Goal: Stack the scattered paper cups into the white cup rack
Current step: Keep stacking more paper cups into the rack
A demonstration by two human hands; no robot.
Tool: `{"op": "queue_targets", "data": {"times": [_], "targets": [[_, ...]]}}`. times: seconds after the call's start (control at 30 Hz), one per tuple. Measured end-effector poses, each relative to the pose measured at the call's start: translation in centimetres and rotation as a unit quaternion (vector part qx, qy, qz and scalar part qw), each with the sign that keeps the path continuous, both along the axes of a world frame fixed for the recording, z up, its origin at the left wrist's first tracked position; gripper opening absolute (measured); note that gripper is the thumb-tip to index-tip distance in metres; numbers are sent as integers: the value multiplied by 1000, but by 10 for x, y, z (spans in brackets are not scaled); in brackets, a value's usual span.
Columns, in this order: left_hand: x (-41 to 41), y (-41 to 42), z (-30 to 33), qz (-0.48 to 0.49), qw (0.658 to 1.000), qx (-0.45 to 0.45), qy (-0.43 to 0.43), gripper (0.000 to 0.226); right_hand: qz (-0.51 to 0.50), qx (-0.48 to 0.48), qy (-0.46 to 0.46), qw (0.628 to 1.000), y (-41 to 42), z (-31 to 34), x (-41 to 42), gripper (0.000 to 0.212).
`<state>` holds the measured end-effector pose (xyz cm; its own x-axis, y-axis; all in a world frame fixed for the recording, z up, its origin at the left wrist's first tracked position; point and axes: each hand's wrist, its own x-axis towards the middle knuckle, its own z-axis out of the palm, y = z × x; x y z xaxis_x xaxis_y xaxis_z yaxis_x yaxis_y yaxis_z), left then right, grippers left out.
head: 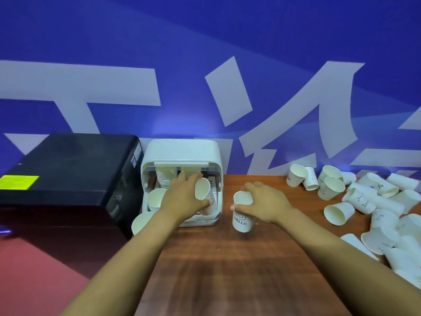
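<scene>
Clutter first: big black box-shaped machine with a yellow label [68,176] hard against the left wall of the white plastic cup rack with a rounded lid [182,153], both backed up to the blue wall with pale lettering [205,65]. Stacks of white paper cups [156,198] lying in the rack's open front, mouths toward the camera, one more white cup [142,222] sticking out at the rack's front left corner beside the black machine. Left hand [182,199] reaching into the rack's right side, fingers and thumb curled round a white paper cup held on its side [202,190], mouth facing outward. Right hand [264,201] just right of the rack, gripping by the rim an upright white paper cup printed HELLO [242,215], base on or just above the brown wooden tabletop [227,270] — cannot tell which. Heap of scattered white paper cups [376,201] filling the table's far right, mostly on their sides, some printed, reaching from the wall down to the frame's right edge. Open wood between the two forearms and between the right hand and the heap. Table's left edge running just under the left forearm — red floor [34,281] beyond it.
</scene>
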<state>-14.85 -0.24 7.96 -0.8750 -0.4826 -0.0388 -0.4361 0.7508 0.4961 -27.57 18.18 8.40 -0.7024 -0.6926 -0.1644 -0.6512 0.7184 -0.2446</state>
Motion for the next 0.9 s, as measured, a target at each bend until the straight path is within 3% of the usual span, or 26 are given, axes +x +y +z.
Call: {"op": "queue_targets", "data": {"times": [0.37, 0.7, 0.9], "targets": [[48, -77, 2, 53, 998, 1, 18, 69, 12, -92, -25, 995, -69, -12, 50, 77], [52, -100, -23, 81, 996, -7, 36, 69, 59, -179, -1, 982, -112, -22, 52, 74], [45, -110, -38, 76, 997, -8, 32, 70, 80, -159, 1, 984, -128, -35, 45, 73]]}}
